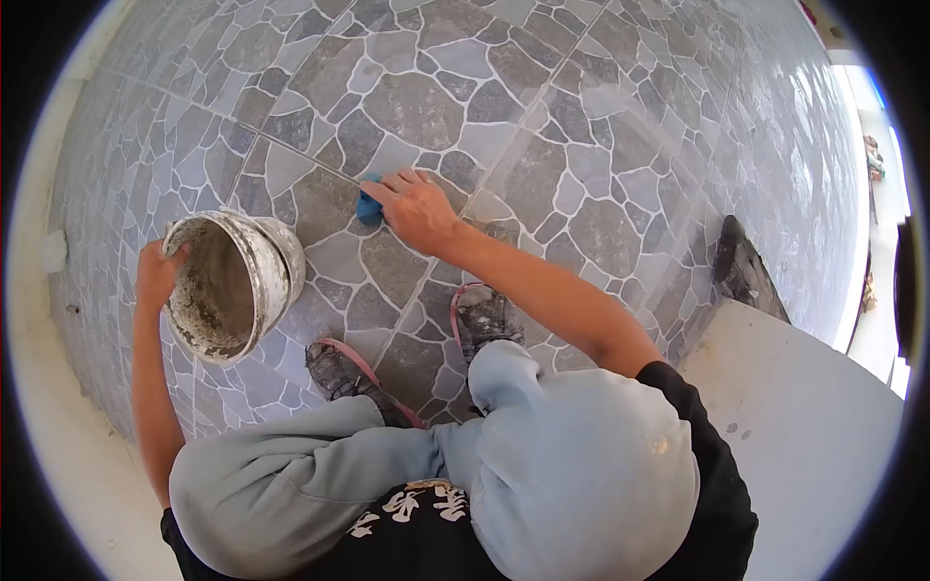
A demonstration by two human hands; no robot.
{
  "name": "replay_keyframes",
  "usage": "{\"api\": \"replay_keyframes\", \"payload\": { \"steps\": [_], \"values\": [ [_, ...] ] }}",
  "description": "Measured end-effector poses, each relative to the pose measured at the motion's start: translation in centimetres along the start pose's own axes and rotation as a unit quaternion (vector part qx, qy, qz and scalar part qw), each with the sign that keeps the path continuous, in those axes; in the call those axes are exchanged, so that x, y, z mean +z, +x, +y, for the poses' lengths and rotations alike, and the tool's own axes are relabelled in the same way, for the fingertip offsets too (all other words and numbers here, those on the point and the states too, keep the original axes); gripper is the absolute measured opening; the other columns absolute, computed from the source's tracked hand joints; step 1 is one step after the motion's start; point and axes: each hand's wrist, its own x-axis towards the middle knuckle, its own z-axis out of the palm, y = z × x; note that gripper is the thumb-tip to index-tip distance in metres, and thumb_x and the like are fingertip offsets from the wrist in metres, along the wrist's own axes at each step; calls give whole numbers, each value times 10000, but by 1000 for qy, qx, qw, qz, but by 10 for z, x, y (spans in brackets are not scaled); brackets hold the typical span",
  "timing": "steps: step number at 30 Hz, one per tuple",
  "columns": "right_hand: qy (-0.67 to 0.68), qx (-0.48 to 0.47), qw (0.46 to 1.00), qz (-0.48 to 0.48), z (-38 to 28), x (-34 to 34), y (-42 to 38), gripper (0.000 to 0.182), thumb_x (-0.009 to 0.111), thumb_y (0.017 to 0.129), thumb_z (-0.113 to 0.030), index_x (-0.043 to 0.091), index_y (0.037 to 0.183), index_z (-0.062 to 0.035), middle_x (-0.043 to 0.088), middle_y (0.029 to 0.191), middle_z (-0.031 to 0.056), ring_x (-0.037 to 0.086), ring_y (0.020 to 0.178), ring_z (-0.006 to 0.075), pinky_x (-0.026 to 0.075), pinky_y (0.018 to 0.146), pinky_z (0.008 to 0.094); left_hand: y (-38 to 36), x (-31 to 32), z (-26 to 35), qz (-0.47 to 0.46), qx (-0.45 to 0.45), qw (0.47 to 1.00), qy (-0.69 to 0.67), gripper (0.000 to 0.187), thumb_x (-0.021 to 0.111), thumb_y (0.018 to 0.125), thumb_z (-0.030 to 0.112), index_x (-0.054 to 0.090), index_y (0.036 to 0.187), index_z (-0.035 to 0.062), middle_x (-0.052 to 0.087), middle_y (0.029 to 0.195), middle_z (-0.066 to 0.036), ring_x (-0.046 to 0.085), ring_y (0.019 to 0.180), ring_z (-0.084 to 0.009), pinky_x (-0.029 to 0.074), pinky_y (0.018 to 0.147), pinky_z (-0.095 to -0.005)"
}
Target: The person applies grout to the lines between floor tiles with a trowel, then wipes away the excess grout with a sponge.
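Note:
My left hand [158,275] is closed on the rim of a white bucket [281,266], its outside and inside caked with grey cement. The bucket tilts so that its mouth faces me, and grey residue coats its inner wall. Out in front, my right hand [418,211] presses a blue sponge-like piece [368,205] against the floor tiles. My fingers wrap over its right side and hide part of it. Under it lies the stone-patterned tile floor [412,108], grey with pale lines, close to a dark joint between tiles.
My feet in dirty shoes with pink straps [360,363] rest on the tiles just before me. A pale step or slab [790,407] lies at my right, with a dark, dirty object [744,269] at its corner. A pale wall edge [44,387] runs along the left.

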Motion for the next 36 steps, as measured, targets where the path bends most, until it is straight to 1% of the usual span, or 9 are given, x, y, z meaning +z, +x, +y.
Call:
{"api": "replay_keyframes", "payload": {
  "steps": [5,10,13,16,19,23,28,32,36],
  "values": [
    [-38,-32,994,-100,25,-52,-68,307,689,820,-60,745,1113,-129,590,1003,112,626,958,294,504,830,427,2,14,33,40,30,998,38,244,681,909,176,722,1025,-34,737,880,-204,704,807,-325,504,769,-406],
    [-273,180,933,148,193,-131,-1,242,649,898,-162,721,1125,-118,617,1044,142,602,1017,348,484,824,487,-2,16,39,27,33,999,2,231,664,910,160,726,1045,-17,743,896,-196,706,822,-344,507,779,-406],
    [-304,258,905,149,180,-124,15,236,632,908,-171,709,1124,-116,613,1053,149,589,1025,357,474,835,493,-8,14,29,37,25,999,24,232,655,911,147,721,1056,-22,745,895,-192,711,822,-330,510,779,-399],
    [-122,74,988,54,73,-71,-43,253,639,855,-98,700,1099,-71,579,1033,134,588,980,332,472,845,467,-8,15,44,43,14,998,45,232,649,913,137,716,1060,-29,749,904,-183,716,827,-304,513,777,-389],
    [-47,-53,988,-137,27,-60,-95,342,660,799,-66,720,1134,-99,569,1007,107,599,975,269,475,858,420,-12,12,61,31,11,999,6,225,647,916,122,715,1062,-35,752,914,-180,720,834,-285,516,774,-379],
    [-120,48,991,43,136,-109,-34,337,669,811,-68,728,1139,-113,595,1022,98,603,975,290,472,835,432,-14,14,44,39,27,999,-11,213,653,917,109,717,1060,-35,754,912,-177,724,837,-284,521,778,-376],
    [-339,288,875,190,282,-188,52,271,612,853,-86,697,1110,-77,628,1196,118,591,1113,341,466,916,505,-25,8,69,71,7,997,13,213,665,902,98,717,1058,-36,755,916,-181,729,846,-295,525,779,-380],
    [-271,171,930,179,200,-120,26,277,596,859,-64,669,1126,-60,634,1231,128,589,1121,346,448,940,481,-21,6,67,68,18,997,6,213,678,879,87,721,1054,-26,747,915,-199,726,864,-348,527,787,-393],
    [-23,-79,994,-68,36,-52,-57,315,600,830,-55,665,1137,-41,631,1268,134,592,1144,295,434,996,448,-23,8,63,76,15,996,47,207,677,872,76,726,1056,-6,739,908,-208,716,860,-385,529,788,-401]
  ]
}}
